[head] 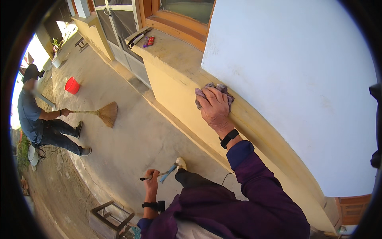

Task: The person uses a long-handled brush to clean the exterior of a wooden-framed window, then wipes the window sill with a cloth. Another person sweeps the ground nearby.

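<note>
My right hand (215,109) presses a crumpled, greyish-purple rag (203,93) onto the yellow ledge (179,64) along the wall. The rag bunches out around my fingers, close to the lower edge of the white wall (286,89). Lower down, my left hand (151,180) grips the handle of a brush (169,173) with a blue bristled head. That brush is held off the ledge, and in the picture its head lies beside my light-coloured shoe (181,163).
Another person (38,113) holds a straw broom (107,114) at the left, near a red bucket (72,85). Small red and purple packets (148,41) and a white-and-black-handled tool (136,40) lie on the ledge. A wooden-framed stool (112,216) stands behind my left arm.
</note>
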Demonstrator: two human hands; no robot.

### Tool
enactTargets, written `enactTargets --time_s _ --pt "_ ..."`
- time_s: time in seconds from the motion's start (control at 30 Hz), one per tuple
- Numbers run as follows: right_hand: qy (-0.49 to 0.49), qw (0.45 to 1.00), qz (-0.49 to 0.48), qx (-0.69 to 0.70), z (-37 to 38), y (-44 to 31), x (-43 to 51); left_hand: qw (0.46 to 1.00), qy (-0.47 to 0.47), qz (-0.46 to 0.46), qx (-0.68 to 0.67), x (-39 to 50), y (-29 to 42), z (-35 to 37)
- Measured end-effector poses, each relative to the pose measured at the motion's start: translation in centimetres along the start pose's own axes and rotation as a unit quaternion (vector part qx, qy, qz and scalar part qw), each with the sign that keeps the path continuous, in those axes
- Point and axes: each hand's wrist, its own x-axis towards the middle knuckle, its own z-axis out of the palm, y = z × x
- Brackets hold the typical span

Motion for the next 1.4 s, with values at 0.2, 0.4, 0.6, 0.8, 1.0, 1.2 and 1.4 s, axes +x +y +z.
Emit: enactTargets --time_s 0.2,0.4,0.6,0.8,1.0,1.2,1.4 --pt "0.011 0.999 -0.014 0.049 7.5 -1.1 4.9 1.000 -0.019 0.007 -0.019 6.4 4.0 -2.7" --pt "-0.033 0.997 0.046 0.059 13.8 -3.5 10.2 1.000 -0.015 0.017 -0.011 12.4 7.5 -5.4" --pt "-0.057 0.987 0.145 0.034 20.3 -4.7 14.9 0.998 -0.035 0.042 0.024 17.7 9.4 -9.3" --pt "-0.091 0.976 0.173 0.100 24.2 -5.5 19.9 0.994 -0.075 0.038 0.067 27.3 10.7 -15.2" --pt "-0.032 0.967 0.252 0.002 24.4 -6.3 18.8 0.990 -0.123 0.048 0.055 35.2 12.2 -20.5" --pt "-0.005 0.963 0.269 0.021 25.6 -7.5 19.8 0.988 -0.129 0.059 0.055 41.2 13.0 -21.9" --pt "-0.079 0.984 0.162 0.010 26.9 -10.4 19.1 0.985 -0.147 0.076 0.052 46.1 15.5 -21.4"
